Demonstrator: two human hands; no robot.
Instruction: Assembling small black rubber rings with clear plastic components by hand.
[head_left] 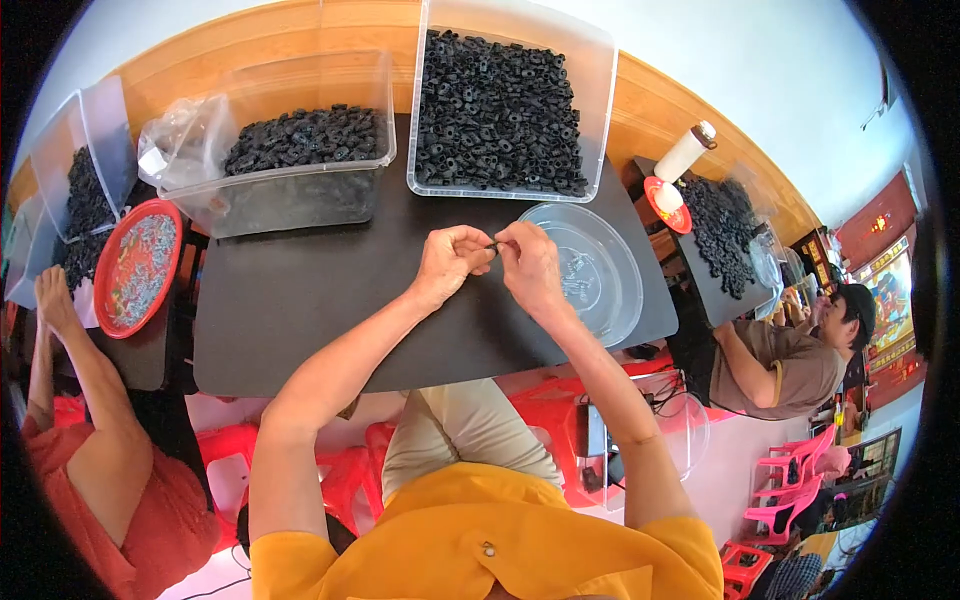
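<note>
Over the dark tabletop, my left hand and my right hand meet with fingertips pinched together. Between them is a small black part, mostly hidden by the fingers; both hands grip it. Just right of my right hand stands a shallow round clear plastic dish, with a few small pale pieces seemingly in its middle. Beyond my hands a clear tub is heaped with small black plastic pieces, many showing a hole.
Another clear bin of black pieces stands at the back left, a crumpled plastic bag at its end. Further left, a co-worker's hands are near a red tray of small silvery pieces. A person sits at the right table, which holds a bottle.
</note>
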